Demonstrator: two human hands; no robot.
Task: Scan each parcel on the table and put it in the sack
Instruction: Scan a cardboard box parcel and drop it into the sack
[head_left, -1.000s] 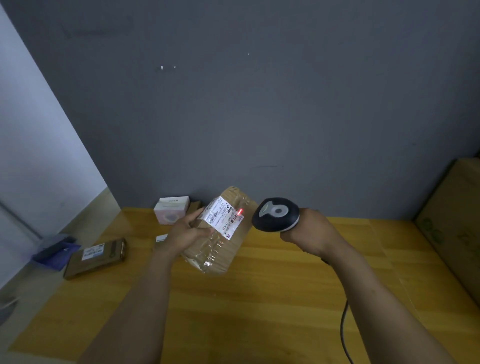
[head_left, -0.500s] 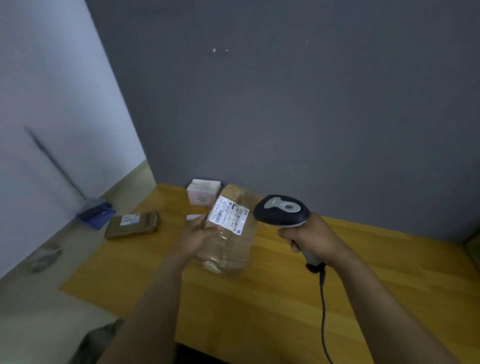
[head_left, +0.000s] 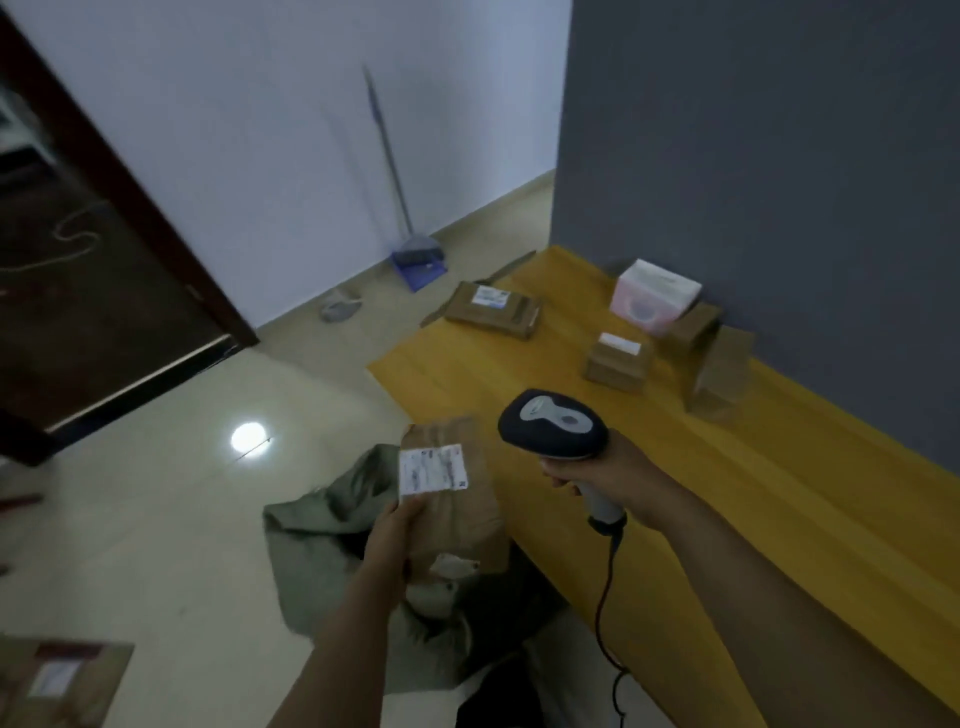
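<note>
My left hand (head_left: 392, 540) grips a brown taped parcel (head_left: 457, 499) with a white label, held off the table's left edge and directly above the open grey-green sack (head_left: 322, 551) on the floor. My right hand (head_left: 608, 478) grips the handle of the dark barcode scanner (head_left: 553, 426), which hovers just right of the parcel over the yellow wooden table (head_left: 727, 493). Further back on the table lie a flat brown parcel (head_left: 493, 309), a small brown box (head_left: 618, 361), an upright brown parcel (head_left: 719, 374) and a pink-and-white box (head_left: 652, 296).
The scanner's cable (head_left: 605, 613) hangs down past the table's front edge. A broom and blue dustpan (head_left: 415, 260) lean at the white wall. A dark door (head_left: 78, 291) stands at the left. Another brown box (head_left: 57, 680) lies on the floor at the bottom left.
The view has swung left and down. My left hand has carried the parcel off the table's edge to above the sack. The scanner's red light no longer shows on the label.
</note>
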